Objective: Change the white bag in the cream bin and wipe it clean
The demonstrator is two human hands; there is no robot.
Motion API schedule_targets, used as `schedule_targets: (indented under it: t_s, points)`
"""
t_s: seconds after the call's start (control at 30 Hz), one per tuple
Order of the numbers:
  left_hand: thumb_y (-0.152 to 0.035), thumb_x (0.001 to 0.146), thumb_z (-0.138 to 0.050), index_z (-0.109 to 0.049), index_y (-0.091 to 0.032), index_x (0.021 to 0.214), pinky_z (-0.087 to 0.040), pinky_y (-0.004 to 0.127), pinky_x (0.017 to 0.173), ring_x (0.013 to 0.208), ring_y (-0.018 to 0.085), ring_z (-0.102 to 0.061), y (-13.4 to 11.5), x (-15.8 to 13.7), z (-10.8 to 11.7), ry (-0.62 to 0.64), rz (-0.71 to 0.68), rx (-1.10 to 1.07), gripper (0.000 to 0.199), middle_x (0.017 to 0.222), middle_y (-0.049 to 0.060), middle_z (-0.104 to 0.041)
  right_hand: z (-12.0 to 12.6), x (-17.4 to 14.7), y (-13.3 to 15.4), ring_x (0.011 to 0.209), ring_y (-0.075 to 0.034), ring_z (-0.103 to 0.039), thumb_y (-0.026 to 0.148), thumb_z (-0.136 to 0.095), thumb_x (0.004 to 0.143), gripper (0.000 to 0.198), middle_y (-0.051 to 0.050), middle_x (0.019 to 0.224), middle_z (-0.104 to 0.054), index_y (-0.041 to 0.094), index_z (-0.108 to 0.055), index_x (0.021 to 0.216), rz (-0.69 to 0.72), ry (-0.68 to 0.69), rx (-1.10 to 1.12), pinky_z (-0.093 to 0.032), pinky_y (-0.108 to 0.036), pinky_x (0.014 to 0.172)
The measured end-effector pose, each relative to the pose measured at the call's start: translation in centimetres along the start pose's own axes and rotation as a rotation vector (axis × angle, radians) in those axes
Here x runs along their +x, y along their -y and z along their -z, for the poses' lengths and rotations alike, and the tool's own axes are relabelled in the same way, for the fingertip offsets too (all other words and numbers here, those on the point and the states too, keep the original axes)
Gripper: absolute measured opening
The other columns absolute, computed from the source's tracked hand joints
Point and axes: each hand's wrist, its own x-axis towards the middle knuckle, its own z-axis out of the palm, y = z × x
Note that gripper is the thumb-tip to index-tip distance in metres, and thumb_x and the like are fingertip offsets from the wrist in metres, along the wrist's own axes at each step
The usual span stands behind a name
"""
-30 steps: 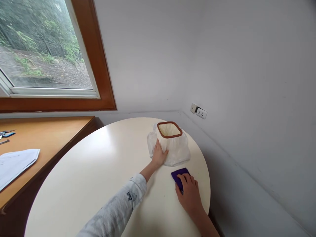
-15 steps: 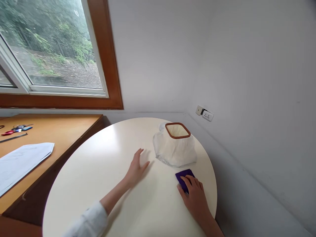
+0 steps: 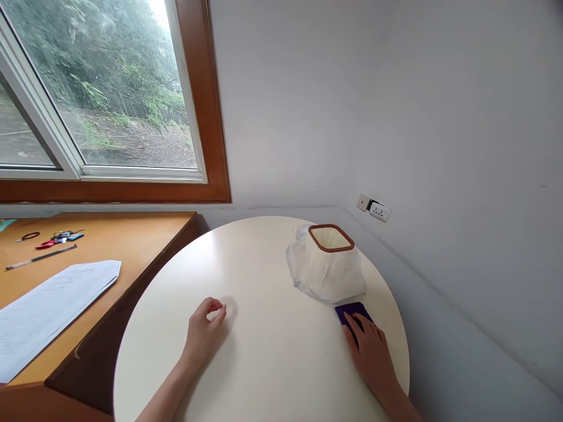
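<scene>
On the round table, my right hand (image 3: 373, 354) presses its curled fingers onto a folded dark purple cloth (image 3: 345, 310). Part of that cloth is hidden under the fingers. My left hand (image 3: 204, 331) hovers over the table to the left with nothing in it. Its fingers are loosely bent, and a gap shows between thumb and forefinger. Just beyond the cloth stands a small bin with a brown rim (image 3: 331, 250). A clear plastic bag (image 3: 325, 278) drapes over the bin's outside and spreads around its foot.
The white round table (image 3: 264, 363) stands close to the wall, where a power socket (image 3: 380, 211) is fixed. At the left, a wooden desk (image 3: 145, 234) bears papers (image 3: 57, 310), a pen (image 3: 41, 257) and keys (image 3: 61, 236). A window (image 3: 132, 105) is above the desk.
My left hand has drawn back leftward, away from the bin, and its fingers have curled in. My right hand has slid the cloth slightly right and forward. The view has shifted a little.
</scene>
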Motion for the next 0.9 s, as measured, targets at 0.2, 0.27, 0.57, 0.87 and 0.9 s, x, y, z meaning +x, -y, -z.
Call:
schedule_targets:
  t_s: [0.2, 0.27, 0.57, 0.87, 0.9]
  points:
    - [-0.030, 0.071, -0.050, -0.039, -0.021, 0.061, -0.040, 0.022, 0.054, 0.067, 0.015, -0.053, -0.79, -0.10, 0.39, 0.028, 0.071, -0.098, 0.018, 0.067, -0.002, -0.051, -0.16, 0.16, -0.02, 0.109, -0.025, -0.052, 0.042, -0.035, 0.089, 0.042, -0.009, 0.117, -0.058, 0.022, -0.057, 0.119, -0.019, -0.011, 0.022, -0.040, -0.045, 0.091]
    - [-0.029, 0.072, -0.050, -0.039, -0.021, 0.061, -0.038, 0.021, 0.054, 0.062, 0.013, -0.049, -0.81, -0.08, 0.53, 0.037, 0.082, -0.094, 0.017, 0.064, -0.003, -0.049, -0.06, 0.17, 0.01, 0.110, -0.026, -0.051, 0.043, -0.035, 0.089, 0.042, -0.010, 0.117, -0.058, 0.022, -0.057, 0.119, -0.025, -0.003, 0.029, -0.039, -0.045, 0.092]
    - [-0.030, 0.075, -0.049, -0.037, -0.020, 0.062, -0.031, 0.022, 0.054, 0.056, 0.011, -0.036, -0.41, -0.03, 0.49, 0.100, 0.085, -0.091, 0.020, 0.057, -0.006, -0.040, 0.02, 0.12, 0.03, 0.111, -0.025, -0.050, 0.042, -0.034, 0.090, 0.043, -0.010, 0.120, -0.056, 0.020, -0.055, 0.121, -0.029, 0.023, 0.046, -0.037, -0.045, 0.094]
    - [-0.030, 0.073, -0.050, -0.036, -0.020, 0.061, -0.029, 0.022, 0.053, 0.054, 0.011, -0.034, -0.20, 0.06, 0.37, 0.114, 0.110, -0.079, 0.021, 0.055, -0.006, -0.039, -0.15, 0.31, -0.13, 0.106, -0.024, -0.054, 0.040, -0.034, 0.090, 0.039, -0.010, 0.113, -0.059, 0.021, -0.056, 0.116, 0.013, -0.072, 0.059, -0.037, -0.043, 0.091]
    - [-0.030, 0.073, -0.050, -0.036, -0.020, 0.061, -0.029, 0.022, 0.052, 0.054, 0.011, -0.034, -0.16, 0.08, 0.35, 0.114, 0.111, -0.078, 0.021, 0.055, -0.006, -0.039, -0.04, 0.33, -0.16, 0.104, -0.023, -0.054, 0.040, -0.034, 0.090, 0.037, -0.010, 0.111, -0.060, 0.021, -0.057, 0.112, 0.027, -0.107, 0.067, -0.036, -0.043, 0.091]
